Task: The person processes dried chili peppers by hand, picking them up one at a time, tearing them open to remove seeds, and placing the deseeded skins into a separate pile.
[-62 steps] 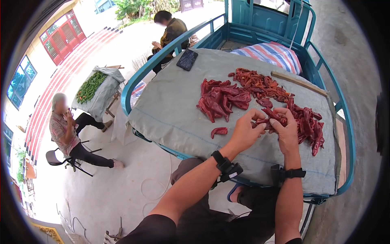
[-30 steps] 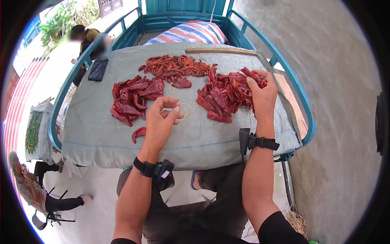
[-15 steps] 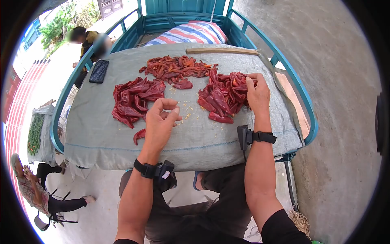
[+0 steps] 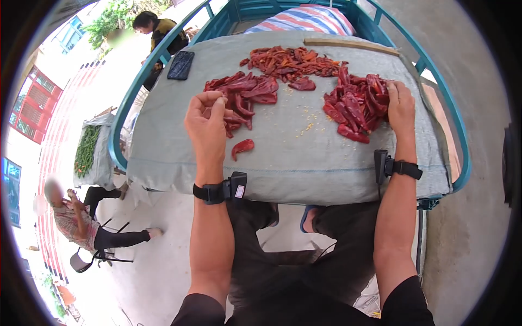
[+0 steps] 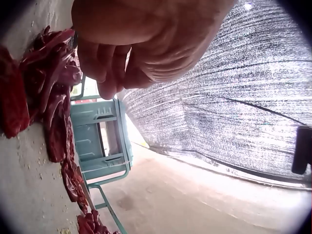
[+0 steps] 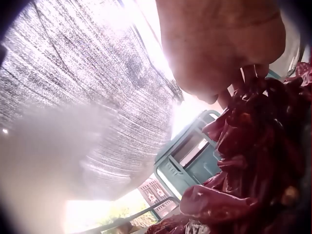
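Observation:
Dried red peppers lie in piles on a grey-green woven sheet [image 4: 283, 176]. My left hand [image 4: 208, 127] is raised over the left pepper pile [image 4: 253, 89], fingers loosely bent and thumb up, with nothing seen in it. In the left wrist view, the left hand [image 5: 141, 48] hangs beside this pile, clear of the peppers. A single red pepper [image 4: 242, 146] lies just right of the left wrist. My right hand [image 4: 401, 108] rests its fingers against the outer edge of the right pepper pile [image 4: 356, 106]. In the right wrist view, its fingertips are partly hidden among the peppers [image 6: 253, 141].
Torn pepper pieces [image 4: 291, 61] lie at the back, near a wooden strip [image 4: 350, 46]. Pale seeds [image 4: 310, 126] dot the sheet. A phone [image 4: 181, 65] lies far left. Blue cart rails [image 4: 443, 108] flank the sheet. Two people sit left, one by green peppers [image 4: 87, 149].
The right hand has set down peppers on the right pile and moved to its edge. The left hand has shifted from beside the left pile to over it. The head view has turned.

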`<action>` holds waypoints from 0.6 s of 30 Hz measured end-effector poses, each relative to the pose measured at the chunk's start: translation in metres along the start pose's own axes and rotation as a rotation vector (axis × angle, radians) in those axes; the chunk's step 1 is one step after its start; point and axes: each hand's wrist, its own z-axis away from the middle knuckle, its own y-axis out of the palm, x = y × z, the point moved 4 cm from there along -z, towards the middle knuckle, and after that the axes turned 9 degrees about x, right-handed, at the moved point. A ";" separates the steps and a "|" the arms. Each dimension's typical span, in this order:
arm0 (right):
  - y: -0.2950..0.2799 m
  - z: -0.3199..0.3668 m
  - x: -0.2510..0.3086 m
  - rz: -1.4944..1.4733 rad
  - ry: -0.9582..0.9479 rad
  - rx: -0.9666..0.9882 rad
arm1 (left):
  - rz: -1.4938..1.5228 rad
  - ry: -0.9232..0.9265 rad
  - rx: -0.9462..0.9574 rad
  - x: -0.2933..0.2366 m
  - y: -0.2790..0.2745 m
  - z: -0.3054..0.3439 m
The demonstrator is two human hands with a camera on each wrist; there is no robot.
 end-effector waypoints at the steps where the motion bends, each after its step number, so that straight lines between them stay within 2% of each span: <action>1: 0.002 0.000 -0.003 -0.011 0.002 -0.003 | -0.054 0.026 0.016 -0.001 -0.006 -0.003; 2: 0.001 0.000 -0.003 -0.015 0.002 -0.007 | -0.103 0.051 0.032 -0.001 -0.010 -0.004; 7: -0.008 0.006 0.012 -0.056 0.109 -0.010 | -0.596 0.033 0.366 -0.016 -0.012 0.011; 11: -0.011 0.005 0.015 -0.058 0.053 -0.140 | -0.819 0.016 0.579 -0.023 0.000 0.026; 14: -0.023 0.006 0.032 -0.008 -0.053 -0.274 | -0.967 0.161 0.631 -0.005 0.002 0.031; 18: -0.035 0.016 0.081 -0.027 -0.182 -0.357 | -0.998 0.128 0.618 0.003 0.008 0.028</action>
